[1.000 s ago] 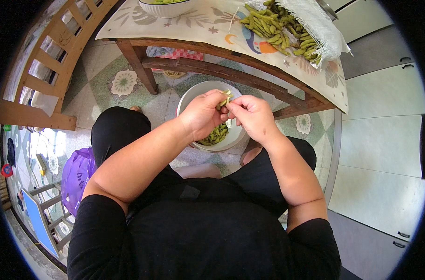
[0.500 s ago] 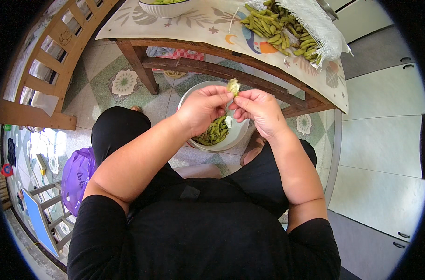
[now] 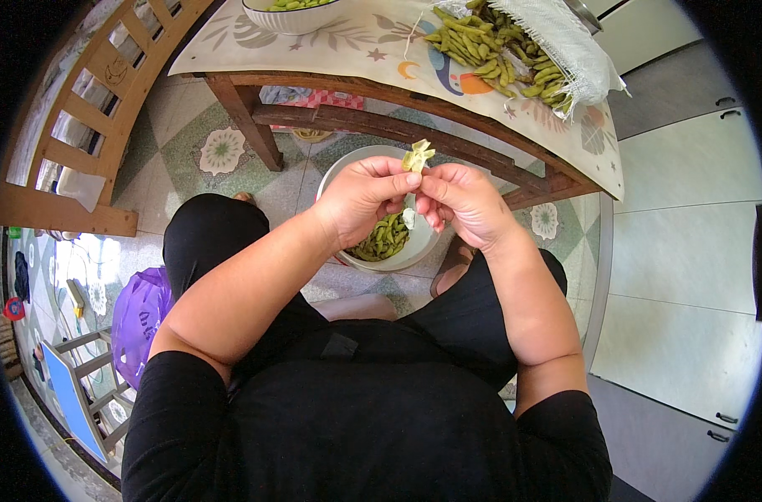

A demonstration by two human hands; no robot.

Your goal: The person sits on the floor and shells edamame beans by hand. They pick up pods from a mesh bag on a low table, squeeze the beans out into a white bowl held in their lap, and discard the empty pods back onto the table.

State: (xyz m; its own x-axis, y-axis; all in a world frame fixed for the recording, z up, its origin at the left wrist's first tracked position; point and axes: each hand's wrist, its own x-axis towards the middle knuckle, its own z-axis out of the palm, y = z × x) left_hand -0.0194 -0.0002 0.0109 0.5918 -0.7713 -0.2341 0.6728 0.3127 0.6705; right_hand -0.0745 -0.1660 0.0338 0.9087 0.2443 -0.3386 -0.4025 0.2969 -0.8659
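A pale green bean pod [image 3: 417,156], split apart at its top, sticks up between my two hands. My left hand [image 3: 366,197] pinches it with thumb and forefinger. On the other side the fingertips of my right hand [image 3: 465,201] press against the pod too. Beneath both hands a white basin [image 3: 423,243] stands on the floor. Green pods or shells [image 3: 383,238] lie in its lower left part, with a small white scrap [image 3: 409,219] beside them. My hands hide the middle of the basin.
Ahead is a wooden table with a printed cloth [image 3: 347,54]. It bears a white bowl [image 3: 293,18] of green beans and a heap of pods [image 3: 490,50] by a white woven sack [image 3: 565,50]. A purple bag [image 3: 141,322] and a blue-topped stool [image 3: 70,393] are at left.
The pod between my fingers now shows more opened out at the top. My hands have shifted only slightly and keep hold of it.
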